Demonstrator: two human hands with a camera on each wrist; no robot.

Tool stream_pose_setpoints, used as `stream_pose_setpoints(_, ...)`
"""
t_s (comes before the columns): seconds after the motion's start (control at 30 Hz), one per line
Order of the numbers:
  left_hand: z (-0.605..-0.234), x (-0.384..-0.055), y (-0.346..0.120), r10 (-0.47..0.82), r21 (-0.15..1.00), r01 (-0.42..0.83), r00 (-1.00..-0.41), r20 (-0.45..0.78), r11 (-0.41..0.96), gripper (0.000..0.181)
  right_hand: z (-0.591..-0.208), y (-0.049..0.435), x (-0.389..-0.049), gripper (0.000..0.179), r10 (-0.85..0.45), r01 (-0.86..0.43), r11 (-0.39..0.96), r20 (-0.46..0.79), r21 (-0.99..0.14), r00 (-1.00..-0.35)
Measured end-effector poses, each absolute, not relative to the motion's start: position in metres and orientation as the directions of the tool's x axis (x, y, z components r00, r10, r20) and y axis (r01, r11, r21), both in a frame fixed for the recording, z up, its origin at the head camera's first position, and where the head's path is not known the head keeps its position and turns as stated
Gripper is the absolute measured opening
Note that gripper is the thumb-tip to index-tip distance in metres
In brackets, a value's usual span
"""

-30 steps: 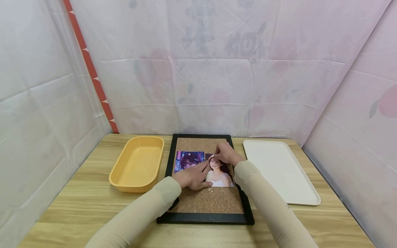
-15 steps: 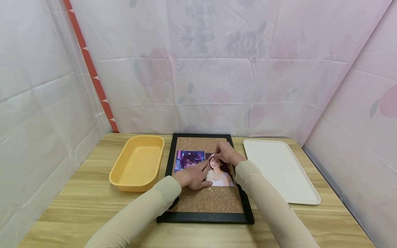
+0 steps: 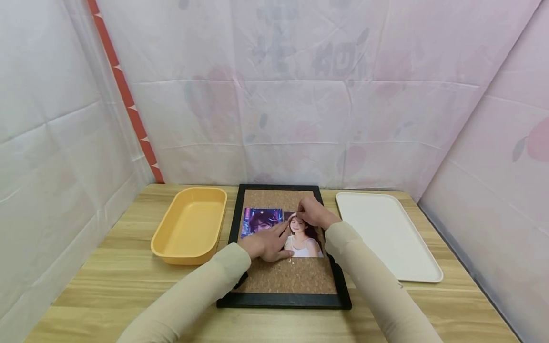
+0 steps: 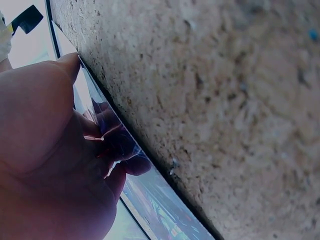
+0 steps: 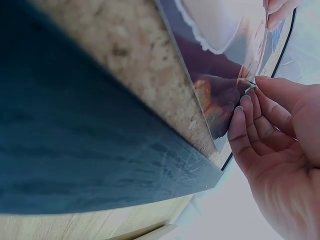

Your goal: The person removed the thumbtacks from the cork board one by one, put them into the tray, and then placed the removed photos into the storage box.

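Note:
A photo print of a person in a white top (image 3: 303,243) lies on the cork board (image 3: 291,278), right of a purple-blue illustrated picture (image 3: 262,220). My left hand (image 3: 271,244) rests with extended fingers across the neighbouring edges of both prints. At the photo's top edge, my right hand (image 3: 316,212) pinches a small pushpin (image 5: 250,89) between thumb and curled fingers. The pin's point meets the glossy print in the right wrist view. A small pale round spot sits at the illustrated picture's top edge; it is too small to make out.
A black frame (image 3: 283,301) surrounds the cork. To the left stands a yellow tray (image 3: 188,226); a flat white tray (image 3: 388,238) lies to the right. All rest on a wood-grain table (image 3: 116,276), with pale cloth walls (image 3: 291,109) behind and at both sides.

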State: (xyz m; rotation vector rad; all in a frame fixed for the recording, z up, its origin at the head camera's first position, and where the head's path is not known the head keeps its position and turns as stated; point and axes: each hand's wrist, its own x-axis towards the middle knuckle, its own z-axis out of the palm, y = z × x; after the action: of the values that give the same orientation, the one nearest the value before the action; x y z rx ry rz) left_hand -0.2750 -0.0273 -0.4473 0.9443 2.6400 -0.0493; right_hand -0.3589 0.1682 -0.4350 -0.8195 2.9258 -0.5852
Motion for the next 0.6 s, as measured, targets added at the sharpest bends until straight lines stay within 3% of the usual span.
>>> stream_pose_setpoints(0.6, -0.436, -0.267, -0.028, 0.611, 0.086, 0.62, -0.725, -0.319, 0.78, 0.08, -0.435, 0.169, -0.358, 0.024, -0.515, -0.503, 0.791, 0.064, -0.348, -0.855)
